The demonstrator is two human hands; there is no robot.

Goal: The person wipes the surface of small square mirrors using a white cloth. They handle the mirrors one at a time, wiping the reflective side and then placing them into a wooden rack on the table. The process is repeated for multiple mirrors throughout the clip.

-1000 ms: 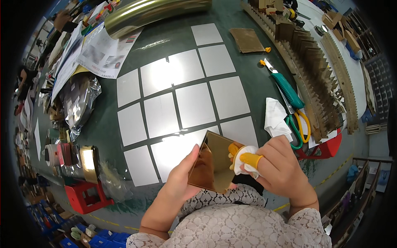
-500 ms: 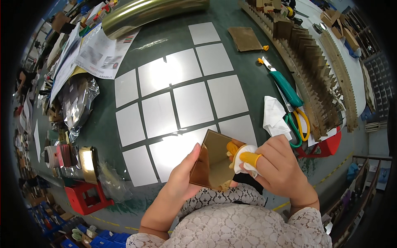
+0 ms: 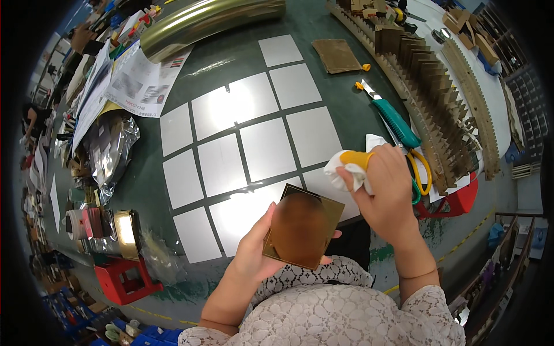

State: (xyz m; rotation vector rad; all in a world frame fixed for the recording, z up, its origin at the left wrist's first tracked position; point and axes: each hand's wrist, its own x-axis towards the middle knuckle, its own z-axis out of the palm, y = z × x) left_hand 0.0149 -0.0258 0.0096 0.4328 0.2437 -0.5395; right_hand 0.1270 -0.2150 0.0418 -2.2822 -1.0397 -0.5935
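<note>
A square, gold-tinted mirror plate (image 3: pixel 303 236) lies tilted in my left hand (image 3: pixel 252 249), its thumb along the left edge and fingertips showing at the right edge. Its glossy face gives a dark reflection. Up and to the right, apart from the plate, my right hand (image 3: pixel 385 193) grips a crumpled white cloth (image 3: pixel 336 172). A yellow finger cot (image 3: pixel 356 158) covers one of its fingers. Beneath both hands, several silver-white square sheets (image 3: pixel 267 149) lie in rows on the green table (image 3: pixel 222 60).
At the right lie a green utility knife (image 3: pixel 396 123), scissors with a yellow and a green handle (image 3: pixel 426 171) and a folded white cloth (image 3: pixel 375 141). Beyond them stands a toothed rack (image 3: pixel 424 86). A brown square plate (image 3: pixel 336 56) and a gold film roll (image 3: pixel 213 26) lie farther back.
My right hand has lifted the white cloth off the mirror plate and moved up and right. The plate has turned slightly in my left hand, showing its whole face.
</note>
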